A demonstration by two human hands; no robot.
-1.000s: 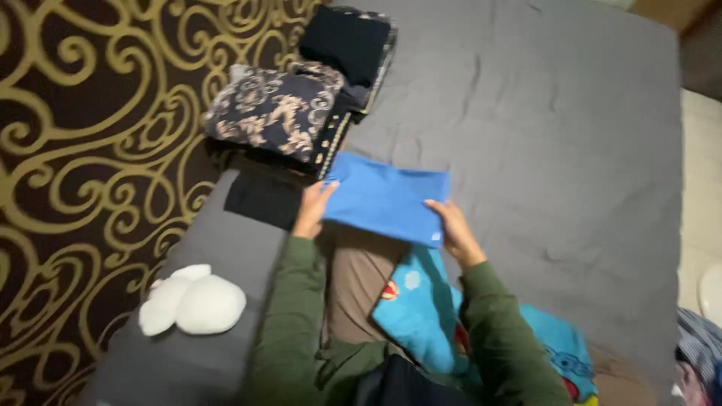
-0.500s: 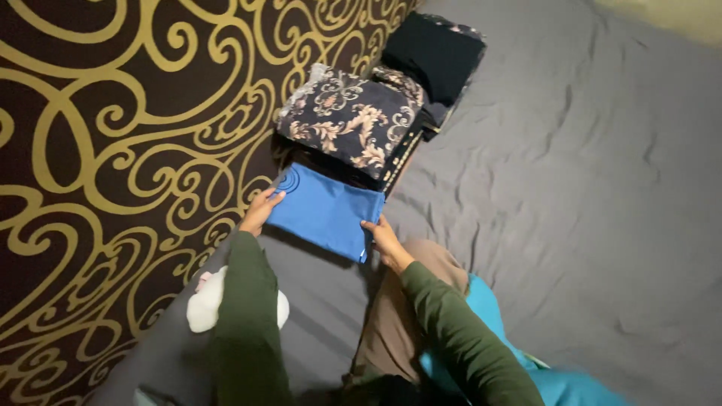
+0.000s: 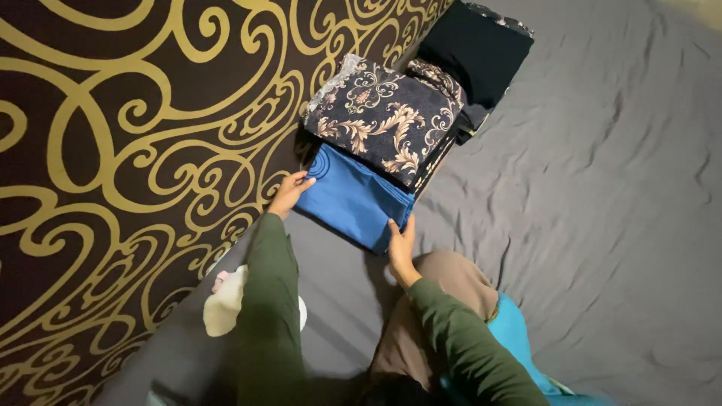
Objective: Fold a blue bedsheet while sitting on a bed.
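Observation:
A folded blue garment [image 3: 353, 197] lies on the grey bedsheet [image 3: 587, 210], pressed against a stack of folded dark floral clothes [image 3: 383, 116]. My left hand [image 3: 289, 193] grips its left edge near the wall. My right hand [image 3: 401, 242] holds its right front corner. Both arms wear green sleeves. Behind the floral stack sits a folded black pile [image 3: 474, 49].
A dark wall with gold swirls [image 3: 128, 150] runs along the left side of the bed. A white soft item [image 3: 222, 304] lies by my left elbow. A light blue printed cloth [image 3: 519, 342] rests on my lap at bottom right.
My hands have carried the blue garment left and away from my lap, setting it down against the floral stack. The camera view has swung left toward the wall.

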